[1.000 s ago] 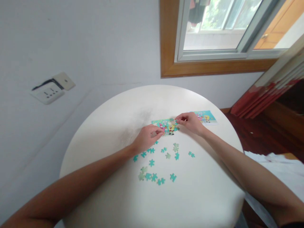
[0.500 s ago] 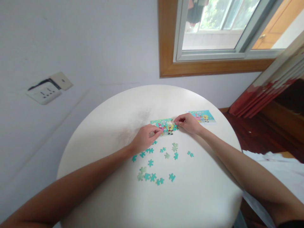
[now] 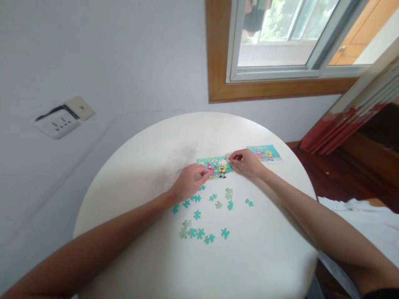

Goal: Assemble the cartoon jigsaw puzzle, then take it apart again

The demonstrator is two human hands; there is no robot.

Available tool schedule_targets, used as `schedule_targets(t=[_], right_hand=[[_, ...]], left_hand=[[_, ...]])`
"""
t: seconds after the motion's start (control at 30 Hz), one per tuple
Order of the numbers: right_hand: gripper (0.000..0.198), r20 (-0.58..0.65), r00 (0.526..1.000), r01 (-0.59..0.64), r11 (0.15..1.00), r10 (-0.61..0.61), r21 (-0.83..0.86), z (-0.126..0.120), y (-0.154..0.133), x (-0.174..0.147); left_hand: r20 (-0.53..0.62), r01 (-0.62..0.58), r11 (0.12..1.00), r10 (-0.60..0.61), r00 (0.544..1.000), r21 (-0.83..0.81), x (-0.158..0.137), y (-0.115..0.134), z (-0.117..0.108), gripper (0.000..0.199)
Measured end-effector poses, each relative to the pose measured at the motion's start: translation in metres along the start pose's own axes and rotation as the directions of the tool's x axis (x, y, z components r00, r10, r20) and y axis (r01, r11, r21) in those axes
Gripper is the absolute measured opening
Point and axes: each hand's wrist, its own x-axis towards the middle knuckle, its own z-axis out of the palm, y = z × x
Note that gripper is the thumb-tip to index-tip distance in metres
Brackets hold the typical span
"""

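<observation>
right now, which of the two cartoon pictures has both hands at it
The puzzle, on the left: the left hand is at its lower left, the right hand at its right edge. The card lies farther right, partly behind that hand.

Pale daylight reaches me through the window [image 3: 276,50], its panes nearly washed out. The white worktop [image 3: 258,257] gleams toward its far right rim, and soft shadow lies beneath my right forearm [image 3: 289,193]. My hands [image 3: 188,180] look slightly soft, the wall socket [image 3: 57,123] smeared; wide-angle distortion stretches the corners.
</observation>
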Motion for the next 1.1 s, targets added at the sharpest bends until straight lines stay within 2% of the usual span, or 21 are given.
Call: schedule_targets(t=[0.1, 0.23, 0.5, 0.7, 0.77, 0.97, 1.1], right_hand=[[0.014, -0.026, 0.998, 0.047, 0.997, -0.048, -0.068, -0.003, -0.001, -0.002], [0.016, 0.029, 0.993, 0.115, 0.981, -0.112, -0.154, -0.001, 0.0, -0.005], [0.018, 0.081, 0.995, 0.067, 0.98, -0.052, -0.19, 0.004, -0.002, -0.006], [0.019, -0.052, 0.996, 0.055, 0.977, -0.067, -0.206, -0.008, -0.003, -0.004], [0.018, -0.047, 0.998, 0.037, 0.974, -0.048, -0.223, -0.01, -0.003, -0.004], [0.019, 0.039, 0.999, 0.005, 0.966, 0.006, -0.257, -0.002, -0.002, -0.007], [0.019, 0.054, 0.999, 0.01, 0.972, 0.003, -0.234, 0.002, -0.003, -0.007]], left_hand=[[-0.013, -0.024, 1.0, 0.024, 1.0, 0.015, 0.001, 0.001, -0.002, 0.021], [-0.017, -0.046, 0.999, 0.046, 0.999, 0.019, 0.001, 0.002, -0.003, 0.021], [-0.006, -0.053, 0.998, 0.053, 0.999, 0.017, 0.001, 0.002, -0.002, 0.022], [-0.013, -0.04, 0.999, 0.041, 0.999, 0.021, 0.001, 0.001, -0.003, 0.023], [-0.015, -0.043, 0.999, 0.043, 0.999, 0.033, 0.002, -0.001, -0.003, 0.024], [0.014, -0.109, 0.972, 0.108, 0.994, 0.207, 0.001, -0.015, 0.001, 0.024], [0.095, -0.093, 0.949, 0.067, 0.993, 0.301, -0.004, -0.021, 0.006, 0.03]])
